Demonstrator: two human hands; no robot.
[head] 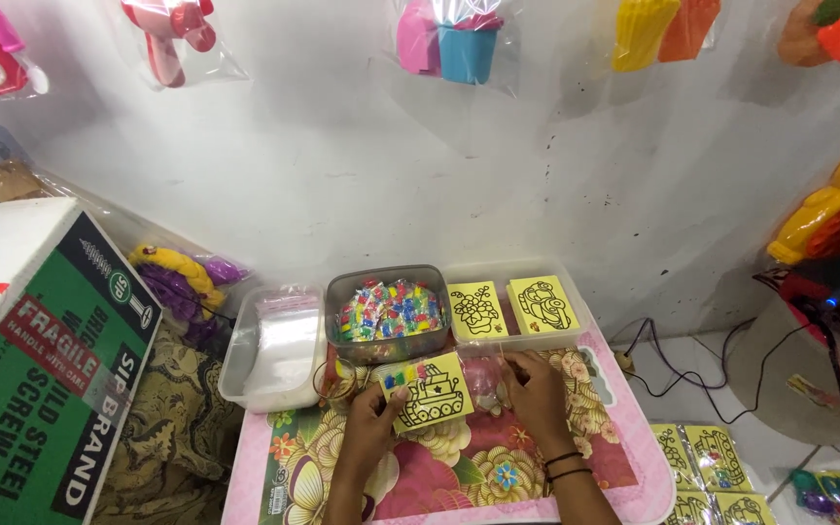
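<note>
While left hand (373,413) grips yellow card (429,390), tubs crowd far edge

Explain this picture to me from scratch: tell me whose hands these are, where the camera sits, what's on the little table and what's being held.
There is no machine here. A person works with two bare hands, and the single picture comes from a camera worn on their head, looking down.

The left hand holds a yellow card with a black ship outline, with small colour packets along its top edge. The right hand rests beside it on a clear plastic bag.

They work over a small pink table with a flowered top. Behind the hands stand a clear tub of small coloured packets, a tray of more yellow outline cards, and a tray of clear plastic bags. A green cardboard box stands at the left; bagged toys hang on the wall.
</note>
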